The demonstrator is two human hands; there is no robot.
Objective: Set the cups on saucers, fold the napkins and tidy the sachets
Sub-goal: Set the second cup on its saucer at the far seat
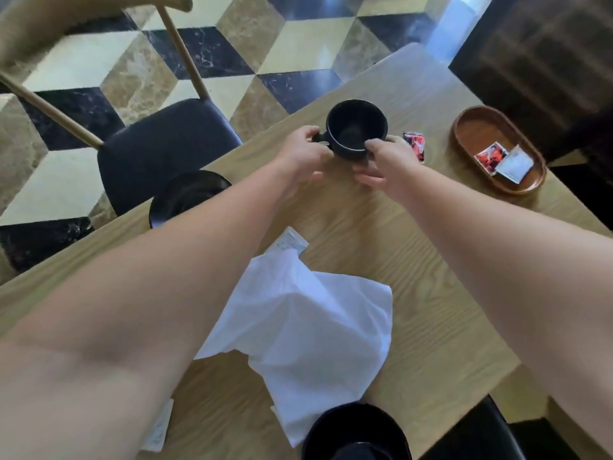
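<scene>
Soft daylight, glare on the floor (454,24); wide-angle bending, blurred forearms.

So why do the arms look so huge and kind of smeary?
Head view: the wide lens stretches whatever is close, so the forearms balloon near the bottom edge and the table edges bend; the left hand and right hand holding the black cup look softly blurred; bright glare washes the floor at top.

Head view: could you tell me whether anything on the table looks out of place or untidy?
Yes. The white napkin lies crumpled and unfolded mid-table, a red sachet sits loose beside the wooden tray rather than in it, and a white sachet pokes from under the napkin.
</scene>
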